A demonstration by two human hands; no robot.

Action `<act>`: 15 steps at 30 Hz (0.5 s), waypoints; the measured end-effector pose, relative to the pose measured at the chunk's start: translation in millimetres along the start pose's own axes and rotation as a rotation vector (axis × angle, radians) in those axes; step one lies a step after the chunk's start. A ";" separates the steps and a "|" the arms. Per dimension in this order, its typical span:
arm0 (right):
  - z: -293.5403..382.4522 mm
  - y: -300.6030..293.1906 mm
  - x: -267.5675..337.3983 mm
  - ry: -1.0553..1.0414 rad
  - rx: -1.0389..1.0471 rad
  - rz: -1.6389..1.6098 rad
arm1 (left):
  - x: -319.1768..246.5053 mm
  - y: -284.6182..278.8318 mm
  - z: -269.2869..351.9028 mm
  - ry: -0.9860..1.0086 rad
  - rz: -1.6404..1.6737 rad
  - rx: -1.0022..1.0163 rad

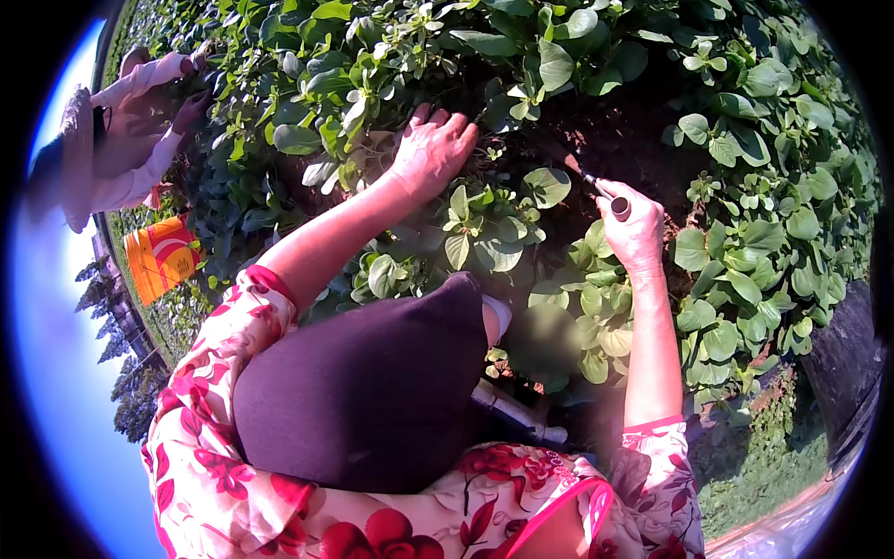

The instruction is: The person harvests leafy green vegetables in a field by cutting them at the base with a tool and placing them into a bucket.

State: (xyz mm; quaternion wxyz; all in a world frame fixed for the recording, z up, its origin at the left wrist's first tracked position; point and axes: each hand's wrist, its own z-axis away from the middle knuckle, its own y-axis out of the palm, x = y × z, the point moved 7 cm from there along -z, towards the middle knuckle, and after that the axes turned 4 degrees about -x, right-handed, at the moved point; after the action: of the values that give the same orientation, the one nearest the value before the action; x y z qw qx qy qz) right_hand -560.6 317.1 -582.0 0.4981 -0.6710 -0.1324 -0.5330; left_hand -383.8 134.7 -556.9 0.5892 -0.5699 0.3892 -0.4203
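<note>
My right hand (632, 227) is closed around the handle of a hand tool (620, 207), whose thin metal shank runs up and left to a brownish blade (562, 152) close to dark soil. The far end of the blade is in shadow and hard to make out. Left of it, my left hand (434, 150) lies back up among low leafy plants (370, 91), its fingertips partly hidden at the leaves; whether it grips a stem cannot be told. Between my hands and my knee grows a cluster of broad-leaved green plants (499, 241).
Another person in a straw hat (77, 161) reaches into the plants at upper left. An orange bucket (164, 258) stands below that person. Dense leafy plants (761, 237) fill the right side. My bent knee (363, 377) is close below my left forearm. A dark sheet (845, 363) lies at far right.
</note>
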 end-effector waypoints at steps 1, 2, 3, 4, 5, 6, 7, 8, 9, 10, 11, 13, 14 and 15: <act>3.3 -7.8 -7.9 -0.013 -0.023 -0.048 | -0.2 -2.5 -1.6 0.000 0.002 0.000; 2.2 -6.8 -13.1 0.000 0.008 -0.027 | 0.7 -4.4 0.1 0.009 0.001 -0.001; -1.6 -6.5 -16.1 0.015 0.032 0.002 | 0.3 -5.7 -0.8 0.017 -0.003 -0.006; -12.7 5.9 -13.9 0.016 0.011 -0.060 | 0.1 -6.3 -0.9 0.023 -0.011 -0.012; -26.2 23.9 -16.8 0.060 -0.021 -0.004 | -5.2 -6.2 -4.5 0.038 -0.007 -0.021; -42.0 43.8 -2.6 0.093 0.018 0.030 | -10.9 -1.9 -6.7 0.044 0.009 -0.010; -57.0 66.6 4.7 -0.146 -0.081 0.144 | -16.4 3.2 -11.6 0.057 0.018 -0.006; -65.6 74.5 21.1 -0.091 -0.071 0.119 | -12.9 4.8 -12.3 0.052 0.011 0.004; -72.0 81.8 29.1 -0.042 -0.008 0.127 | -7.8 2.1 -9.0 0.057 0.016 -0.020; -73.1 77.9 33.4 -0.056 0.060 0.178 | -7.5 1.8 -6.7 0.061 0.037 -0.045; -73.6 71.0 33.5 -0.067 0.127 0.233 | -8.6 2.1 -4.4 0.069 0.061 -0.071; -60.8 35.6 28.7 -0.082 0.086 0.186 | -5.1 1.8 0.7 0.078 0.051 -0.087; -52.8 19.5 26.7 -0.026 0.126 0.172 | -0.7 -0.1 6.4 0.074 0.039 -0.100; -41.8 3.5 21.6 0.037 0.162 0.154 | 3.0 -0.9 11.0 0.074 0.028 -0.115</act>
State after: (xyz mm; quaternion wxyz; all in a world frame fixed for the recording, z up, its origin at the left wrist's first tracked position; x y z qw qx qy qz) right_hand -573.9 274.0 -568.2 0.5926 -0.6265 -0.1139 -0.4933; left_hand -372.5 135.8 -555.5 0.5464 -0.5813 0.4423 -0.4098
